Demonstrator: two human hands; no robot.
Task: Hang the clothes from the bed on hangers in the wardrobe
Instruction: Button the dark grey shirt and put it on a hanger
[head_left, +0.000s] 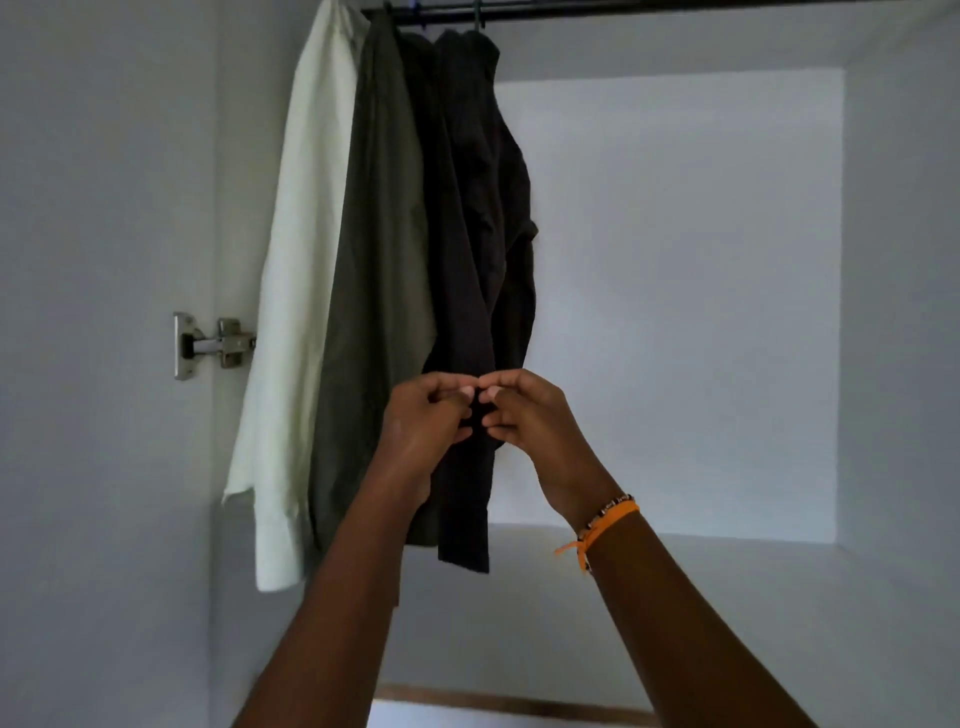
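Three garments hang close together from the dark rail (623, 6) at the top of a pale grey wardrobe (675, 312): a cream shirt (291, 291) at left, an olive shirt (374, 291) beside it, and a dark shirt (467, 208) at right. Both hands meet at the dark shirt's front edge; the left hand (423, 415) and right hand (524, 415) each pinch the fabric between curled fingers and thumb. An orange wristband (602, 530) circles the right wrist. A metal door hinge (210, 344) sits on the left wall.
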